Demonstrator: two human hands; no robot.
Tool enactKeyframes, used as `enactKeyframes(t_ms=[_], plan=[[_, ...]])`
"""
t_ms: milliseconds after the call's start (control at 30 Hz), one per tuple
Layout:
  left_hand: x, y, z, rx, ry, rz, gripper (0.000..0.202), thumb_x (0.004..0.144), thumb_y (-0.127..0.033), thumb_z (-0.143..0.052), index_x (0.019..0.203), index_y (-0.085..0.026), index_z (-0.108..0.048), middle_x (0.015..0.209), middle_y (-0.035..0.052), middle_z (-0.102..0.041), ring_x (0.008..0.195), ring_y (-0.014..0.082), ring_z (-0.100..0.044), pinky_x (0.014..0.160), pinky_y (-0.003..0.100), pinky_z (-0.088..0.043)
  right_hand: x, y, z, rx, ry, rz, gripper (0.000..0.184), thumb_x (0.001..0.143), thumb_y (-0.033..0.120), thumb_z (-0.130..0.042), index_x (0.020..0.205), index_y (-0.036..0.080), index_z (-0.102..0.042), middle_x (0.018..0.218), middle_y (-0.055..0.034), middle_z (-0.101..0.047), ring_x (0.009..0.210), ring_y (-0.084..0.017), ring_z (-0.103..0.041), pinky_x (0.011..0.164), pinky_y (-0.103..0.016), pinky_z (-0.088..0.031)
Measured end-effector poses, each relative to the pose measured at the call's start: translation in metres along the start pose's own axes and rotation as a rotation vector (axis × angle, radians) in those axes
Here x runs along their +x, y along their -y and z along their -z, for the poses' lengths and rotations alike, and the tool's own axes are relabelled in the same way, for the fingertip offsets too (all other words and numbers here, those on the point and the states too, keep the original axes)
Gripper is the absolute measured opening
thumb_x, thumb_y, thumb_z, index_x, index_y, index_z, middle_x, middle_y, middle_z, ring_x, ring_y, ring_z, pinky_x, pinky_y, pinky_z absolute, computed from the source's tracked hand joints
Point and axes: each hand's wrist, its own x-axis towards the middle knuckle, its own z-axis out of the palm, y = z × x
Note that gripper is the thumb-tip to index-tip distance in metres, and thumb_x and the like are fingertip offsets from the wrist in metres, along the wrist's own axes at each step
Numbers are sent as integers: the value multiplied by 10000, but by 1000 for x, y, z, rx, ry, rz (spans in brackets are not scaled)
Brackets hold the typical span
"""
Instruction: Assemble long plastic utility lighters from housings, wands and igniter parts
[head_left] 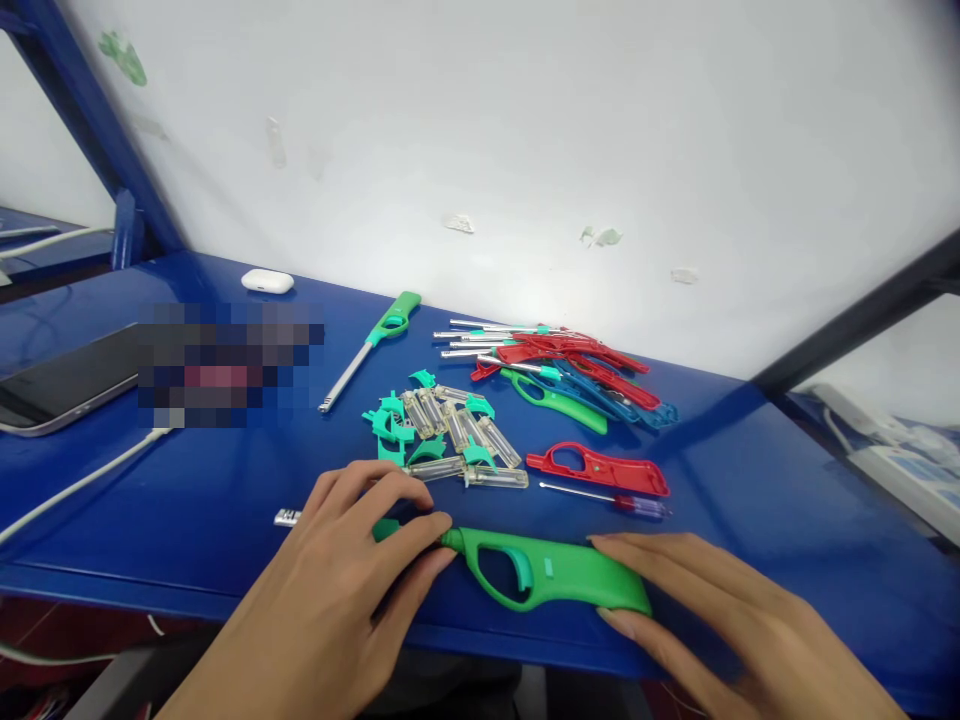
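A green long-necked lighter [570, 575] lies across the front of the blue table, its teal trigger inside the loop of the handle. My left hand [367, 560] closes thumb and fingers around the neck end, hiding most of the barrel; the metal tip shows past my knuckles. My right hand [697, 600] pinches the butt of the handle between thumb and fingers. Just beyond lie a screwdriver [607, 498] with a purple handle and a red handle shell [600, 468]. Clear fuel tanks [457, 425] and teal triggers [390, 428] lie in a loose heap behind my left hand.
A pile of red, blue and green lighter parts [570, 365] with metal barrels sits near the wall. Another green lighter [375, 340] lies farther left. A white earbud case [268, 281], a phone [67, 380] and a white cable [82, 485] are on the left. Power strips [907, 480] are at right.
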Motion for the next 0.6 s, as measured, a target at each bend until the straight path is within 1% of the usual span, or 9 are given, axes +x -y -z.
enactKeyframes(t_ms=[200, 267, 367, 467, 600], plan=[[3, -5, -1, -22, -26, -25, 149, 1066, -147, -555, 1055, -233, -677, 1131, 52, -638, 1127, 264, -495, 925, 415, -431, -5, -2, -3, 33, 38, -55, 419, 1061, 595, -505, 1199, 314, -783, 1123, -8, -846, 960, -233, -835, 795, -338, -715], [3, -5, -2, -28, -39, -27, 176, 1064, -131, -554, 1120, -240, -682, 1128, 49, -642, 1104, 256, -499, 911, 405, -433, -5, -2, -4, 45, 55, -64, 403, 1055, 591, -522, 1204, 319, -779, 1135, -4, -843, 972, -229, -833, 809, -326, -711], [5, -6, -2, -37, -61, -74, 301, 1070, -80, -496, 1231, -257, -679, 1090, 42, -665, 1037, 240, -526, 871, 386, -441, -5, -4, -4, 59, 68, -73, 390, 1055, 580, -531, 1209, 322, -778, 1138, -3, -844, 966, -230, -834, 815, -319, -709], [7, -5, -3, -60, -64, -115, 343, 1068, -50, -464, 1217, -251, -698, 1047, 32, -687, 972, 220, -559, 859, 374, -445, -6, -5, -3, 68, 64, -77, 391, 1054, 578, -533, 1208, 318, -781, 1118, -2, -848, 938, -231, -839, 797, -316, -711], [7, -4, -4, -68, -56, -111, 356, 1069, -39, -451, 1210, -245, -704, 1060, 34, -702, 952, 208, -582, 872, 366, -448, -7, -6, -3, 83, 71, -83, 393, 1051, 578, -536, 1208, 319, -787, 1112, -9, -850, 946, -244, -838, 781, -320, -714]])
